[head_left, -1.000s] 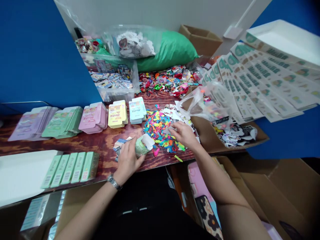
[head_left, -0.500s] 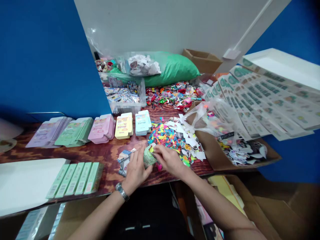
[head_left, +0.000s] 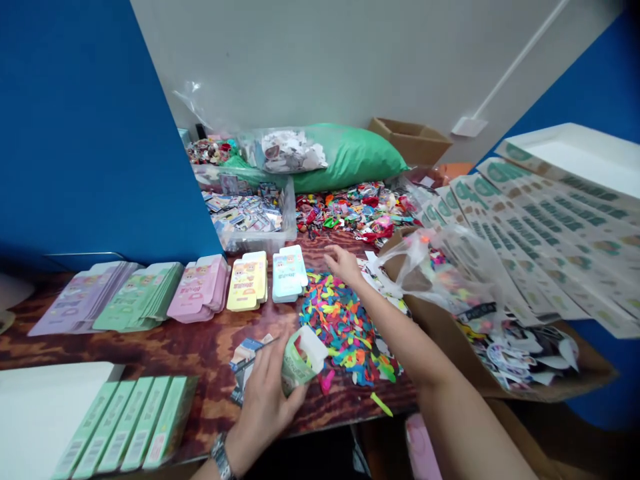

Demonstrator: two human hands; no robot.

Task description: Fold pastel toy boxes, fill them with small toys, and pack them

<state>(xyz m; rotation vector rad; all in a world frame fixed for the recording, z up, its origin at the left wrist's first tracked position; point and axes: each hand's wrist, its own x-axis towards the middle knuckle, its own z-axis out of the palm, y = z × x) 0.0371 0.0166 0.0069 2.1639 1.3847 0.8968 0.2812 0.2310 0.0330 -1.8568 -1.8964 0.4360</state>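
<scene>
My left hand [head_left: 267, 393] is wrapped round a small green box [head_left: 300, 363] whose white flap stands open, with something colourful inside. Under and beside that hand lie a few printed cards [head_left: 245, 357]. My right hand [head_left: 344, 263] reaches forward over the far edge of a pile of colourful small rubbery pieces [head_left: 335, 320]; its fingers are slightly bent and apart, and nothing shows in them. White paper cutouts [head_left: 373, 273] lie partly hidden behind my right forearm. A single yellow-green piece [head_left: 381, 404] rests at the table's front edge.
Flat purple, green, pink, yellow and blue [head_left: 289, 273] cartons stand in stacks. Several filled green boxes [head_left: 135, 427] are at the front left. Behind are a clear bin [head_left: 287, 230], trinkets [head_left: 355, 207] and a green bag [head_left: 350, 153]. A cardboard box [head_left: 450, 347] stands right.
My right hand has left the green box and moved forward beyond the colourful pile. The box is tilted, its opening now in view. The camera view has shifted.
</scene>
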